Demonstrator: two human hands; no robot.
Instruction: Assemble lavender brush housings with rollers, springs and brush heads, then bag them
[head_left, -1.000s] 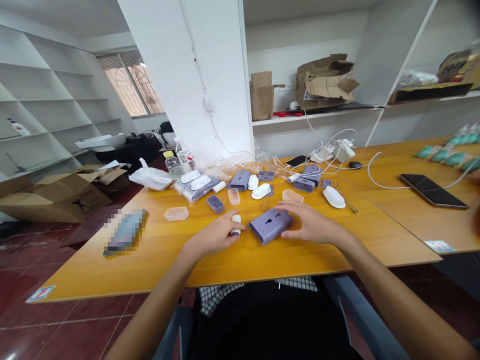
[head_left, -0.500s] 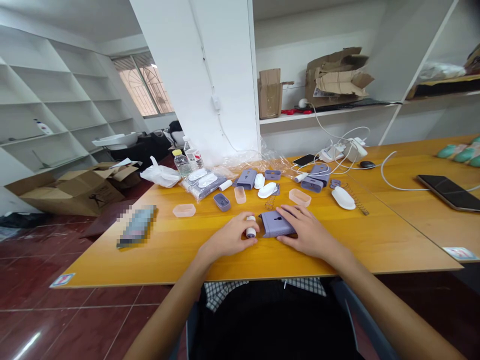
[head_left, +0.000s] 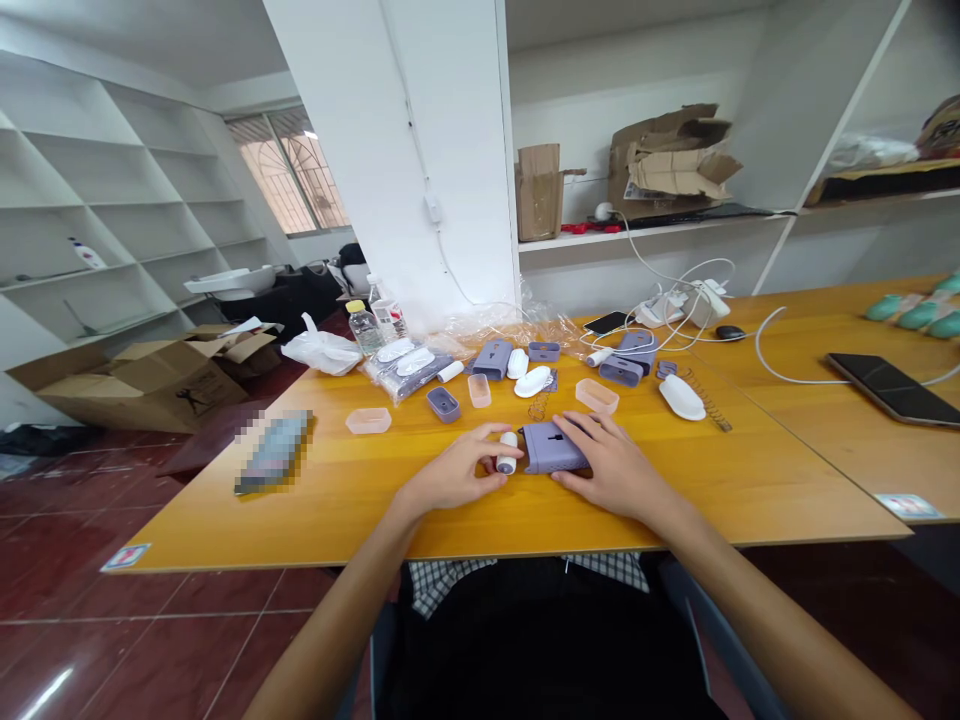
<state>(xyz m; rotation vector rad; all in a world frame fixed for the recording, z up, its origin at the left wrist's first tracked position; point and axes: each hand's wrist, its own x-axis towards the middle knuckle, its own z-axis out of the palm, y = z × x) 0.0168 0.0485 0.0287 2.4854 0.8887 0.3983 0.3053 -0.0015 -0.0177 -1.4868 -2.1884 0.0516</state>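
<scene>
Between the thumb and fingers of my left hand is a small white cylinder with a dark end, close to the desk top. My right hand lies over a purple plastic housing, its fingers and thumb gripping the sides. The housing rests on its side with its left end facing the cylinder, a small gap apart. Just behind it are a thin coiled spring and a white oval cap. A clear pinkish tray sits behind my right hand.
More purple housings, a small purple cup and clear trays are spread across the desk. To the right lie a white oval piece, a long spring, tangled cables and a black phone. Bottles stand at back left.
My left hand has shifted the cylinder slightly right and tilted it, nearer the housing's end. My right hand stays on the housing. The view has turned a little.
</scene>
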